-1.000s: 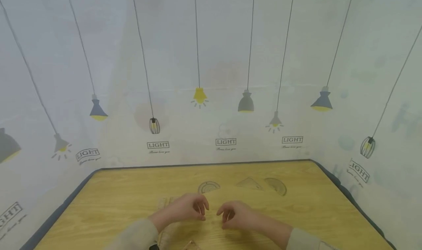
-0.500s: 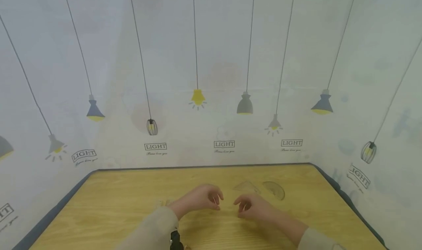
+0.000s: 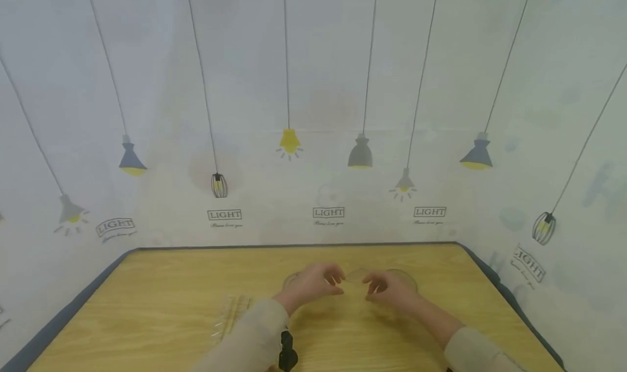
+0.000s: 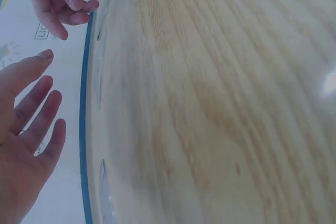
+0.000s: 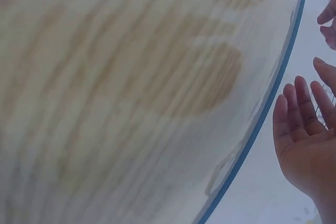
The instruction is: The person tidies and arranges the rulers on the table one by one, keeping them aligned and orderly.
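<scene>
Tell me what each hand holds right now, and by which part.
Nothing is held. The left hand and right hand hover with relaxed, empty fingers over the wooden table, near the clear rulers lying on it; both wrist views show bare open palms.

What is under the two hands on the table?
Clear flat shapes lie on the wooden table, partly covered by the left hand and right hand. Their full outlines are hidden.

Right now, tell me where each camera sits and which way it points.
Head: worn high, facing forward and down at the table; shows left hand, right hand and both sleeves.
Left wrist: close over the wood; shows its open palm, plus the right hand.
Right wrist: close over the wood; shows its open palm.
Shared: the blue table edge.
</scene>
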